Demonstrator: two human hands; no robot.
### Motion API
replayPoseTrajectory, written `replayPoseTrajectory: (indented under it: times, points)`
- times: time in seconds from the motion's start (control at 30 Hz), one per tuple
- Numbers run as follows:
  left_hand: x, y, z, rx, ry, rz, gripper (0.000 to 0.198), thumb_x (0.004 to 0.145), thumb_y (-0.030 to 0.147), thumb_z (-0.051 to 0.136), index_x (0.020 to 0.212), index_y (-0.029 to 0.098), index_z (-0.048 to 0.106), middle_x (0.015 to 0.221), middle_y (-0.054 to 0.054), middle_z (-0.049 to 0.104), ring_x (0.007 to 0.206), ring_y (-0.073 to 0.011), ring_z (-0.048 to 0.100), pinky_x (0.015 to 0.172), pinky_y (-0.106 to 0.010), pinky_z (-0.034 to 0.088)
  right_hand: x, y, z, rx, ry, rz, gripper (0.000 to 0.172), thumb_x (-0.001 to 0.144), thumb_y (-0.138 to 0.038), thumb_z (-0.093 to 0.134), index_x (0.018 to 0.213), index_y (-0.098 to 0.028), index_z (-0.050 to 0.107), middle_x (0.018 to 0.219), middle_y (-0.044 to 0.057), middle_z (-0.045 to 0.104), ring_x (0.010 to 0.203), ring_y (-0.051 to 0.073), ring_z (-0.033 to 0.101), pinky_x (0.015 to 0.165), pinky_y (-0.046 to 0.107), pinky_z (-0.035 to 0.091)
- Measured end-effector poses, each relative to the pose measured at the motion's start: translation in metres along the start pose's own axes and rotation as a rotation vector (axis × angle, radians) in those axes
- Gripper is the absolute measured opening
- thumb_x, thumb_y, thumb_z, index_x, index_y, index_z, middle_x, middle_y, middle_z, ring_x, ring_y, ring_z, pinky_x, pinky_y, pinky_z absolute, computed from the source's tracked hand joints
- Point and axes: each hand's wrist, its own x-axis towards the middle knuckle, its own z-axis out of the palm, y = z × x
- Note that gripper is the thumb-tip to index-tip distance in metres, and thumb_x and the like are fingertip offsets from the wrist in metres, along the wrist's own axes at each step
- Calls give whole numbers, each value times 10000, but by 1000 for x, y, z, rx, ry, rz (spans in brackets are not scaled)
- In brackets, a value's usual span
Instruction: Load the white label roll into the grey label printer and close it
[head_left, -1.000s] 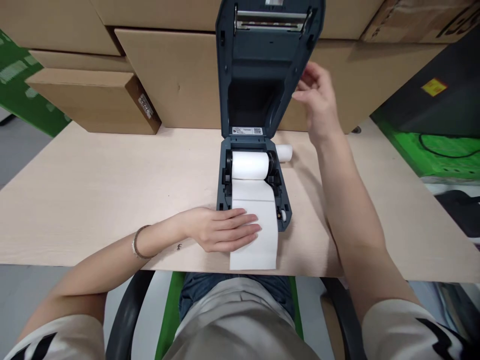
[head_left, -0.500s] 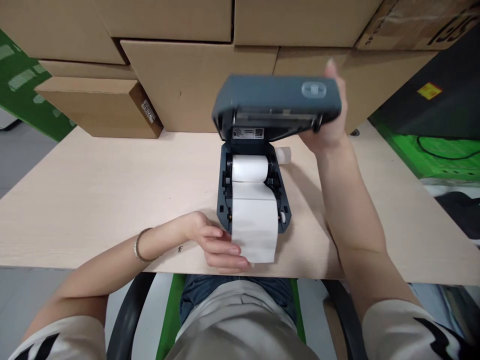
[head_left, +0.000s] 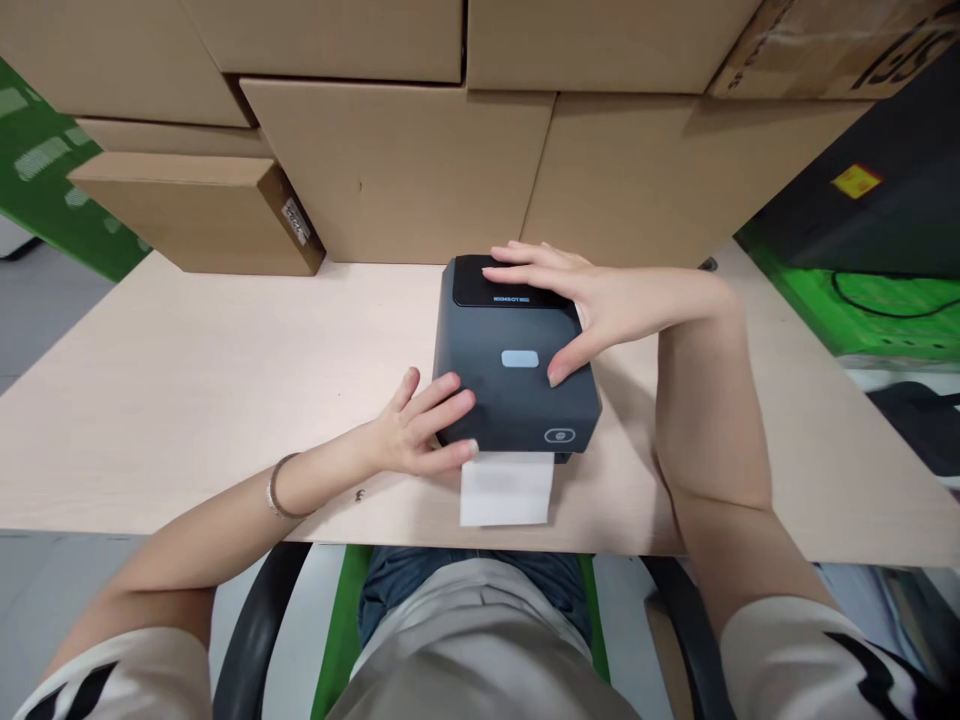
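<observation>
A dark blue-grey label printer [head_left: 487, 390] sits on the pale wooden table, its lid down over the paper roll, which is hidden. From its front edge a strip of white label paper [head_left: 507, 492] sticks out toward me. My left hand [head_left: 416, 430] rests at the printer's front left corner, fingers spread over the lid's edge. On the lid's right side lies my right hand [head_left: 577, 300], its fingers spread across the black panel and its thumb on the lid's lower part. Neither hand grips anything.
Stacked cardboard boxes [head_left: 397, 180] line the table's back. A flat cardboard box [head_left: 202, 220] leans at the back left. To the right stand a dark panel with a yellow sticker [head_left: 856, 181] and a green surface [head_left: 885, 310] with a black cable. The table [head_left: 225, 370] ends just before my lap.
The printer's lid has swung down from raised to lowered, covering the roll. My right hand came down with it onto the top. My left hand moved up from the paper strip to the lid's corner.
</observation>
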Motion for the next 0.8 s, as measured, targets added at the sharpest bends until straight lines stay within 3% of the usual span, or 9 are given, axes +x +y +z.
replayPoseTrajectory:
  times: [0.07, 0.13, 0.27, 0.43, 0.7, 0.8]
  points:
    - [19, 0, -7, 14, 84, 112, 553, 1113, 564, 418, 1584, 278, 453, 1431, -71, 702, 1544, -256, 535, 1355, -499, 368, 0, -3, 3, -31, -3, -3, 1292, 677, -851, 813, 1740, -385, 246, 1850, 4, 63, 1705, 431, -10, 1373, 673, 106]
    - [32, -1, -13, 38, 72, 170, 500, 1129, 517, 406, 1502, 224, 564, 1367, -75, 731, 1541, -245, 536, 1309, -424, 455, 0, -6, 6, -51, -3, -11, 1303, 674, -858, 813, 1741, -357, 258, 1849, 33, 68, 1703, 438, 5, 1372, 672, 105]
    - [39, -1, -19, 107, -8, 236, 423, 1112, 503, 479, 1396, 260, 677, 1219, -41, 781, 1358, -211, 681, 1213, -371, 566, -1, -8, 9, -68, 16, -58, 1263, 700, -854, 802, 1733, -338, 290, 1842, 69, 101, 1697, 448, 51, 1365, 681, 128]
    - [41, 0, -19, 125, 24, 244, 445, 1140, 438, 403, 1196, 184, 765, 1134, -60, 775, 1288, -205, 701, 1224, -356, 554, -3, -9, 11, -78, 31, -67, 1240, 712, -838, 806, 1729, -342, 300, 1838, 69, 121, 1693, 449, 77, 1355, 674, 184]
    - [39, -1, -21, 119, -16, 251, 352, 1086, 465, 549, 1228, 219, 758, 1166, -55, 783, 1306, -225, 696, 1184, -376, 582, -6, -11, 9, -144, 37, -43, 1167, 766, -811, 783, 1727, -349, 310, 1843, 45, 122, 1700, 426, 95, 1360, 645, 224]
    - [39, 0, -21, 150, 26, 254, 258, 1072, 415, 578, 1177, 258, 752, 1196, -24, 783, 1288, -208, 714, 1168, -366, 575, -19, -22, 12, -183, 64, -13, 1138, 780, -821, 765, 1715, -321, 352, 1828, 66, 197, 1691, 432, 153, 1350, 645, 258]
